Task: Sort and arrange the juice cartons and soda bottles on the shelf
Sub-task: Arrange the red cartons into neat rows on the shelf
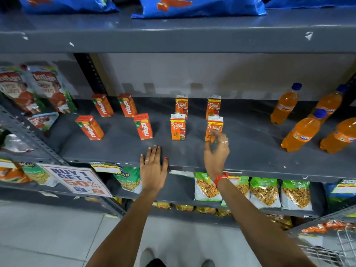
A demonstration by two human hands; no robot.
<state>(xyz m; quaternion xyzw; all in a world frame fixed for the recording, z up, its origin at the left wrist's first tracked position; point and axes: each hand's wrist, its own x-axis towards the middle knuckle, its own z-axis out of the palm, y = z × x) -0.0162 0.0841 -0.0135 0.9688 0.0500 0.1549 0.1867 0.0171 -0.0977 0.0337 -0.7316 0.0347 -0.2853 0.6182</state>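
Observation:
On the grey middle shelf [119, 149] stand several orange Maaza cartons [143, 126] at the left and several Real juice cartons [177, 127] in the middle, in two rows. Several orange soda bottles [300, 132] with blue caps stand at the right. My left hand [153, 166] lies flat, palm down, on the shelf's front edge below the Maaza cartons and holds nothing. My right hand [216, 151] hovers just in front of the front right Real carton [215, 123], fingers loosely curled and blurred; whether they touch the carton I cannot tell.
Blue snack bags [198, 6] lie on the shelf above. Tomato ketchup pouches [46, 87] stand at the left. Snack packets [264, 191] fill the shelf below, beside a "Buy 1 Get 1" sign [77, 180]. A wire basket [344, 245] sits at the lower right.

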